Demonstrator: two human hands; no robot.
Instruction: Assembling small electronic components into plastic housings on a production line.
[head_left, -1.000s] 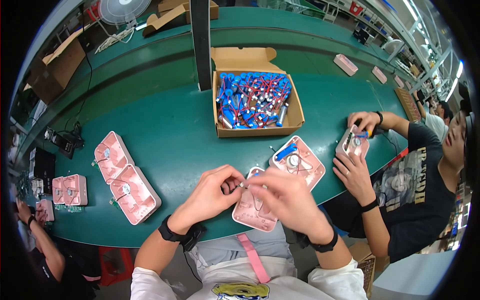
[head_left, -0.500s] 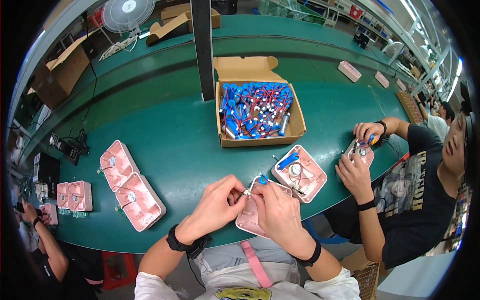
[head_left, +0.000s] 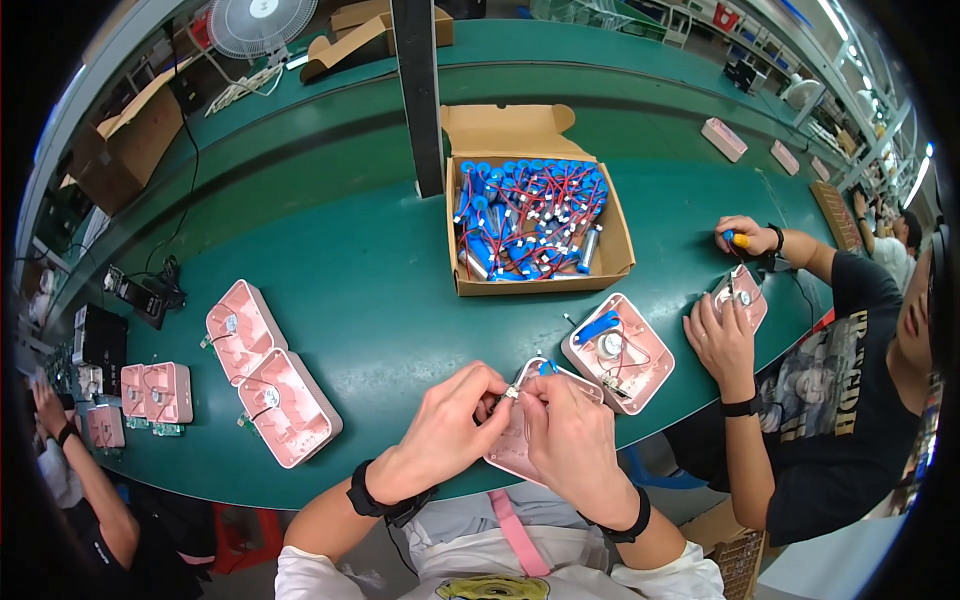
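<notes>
My left hand (head_left: 448, 425) is closed in a pinch, with a small white connector (head_left: 512, 392) at its fingertips. My right hand (head_left: 574, 432) pinches right beside it; whatever lies between its fingers is mostly hidden. Under both hands a pink plastic housing (head_left: 507, 457) rests at the table's near edge, its inside largely covered by my fingers. A bit of blue battery (head_left: 546, 367) shows at its far rim. Just to the right stands another open pink housing (head_left: 652, 372), holding a blue battery (head_left: 598, 327), a round white part (head_left: 609, 346) and thin wires.
Beyond my hands sits an open cardboard box (head_left: 625, 262) of blue batteries with red leads. Several pink housings (head_left: 318, 432) lie to the left on the green table (head_left: 390, 290). A dark post (head_left: 417, 110) rises behind. At right, a co-worker's hand holds a yellow-handled tool (head_left: 738, 240).
My hands stay pinched together at the connector, while the whole view has shifted slightly. The co-worker at right has lifted the yellow-handled tool away from their pink housing.
</notes>
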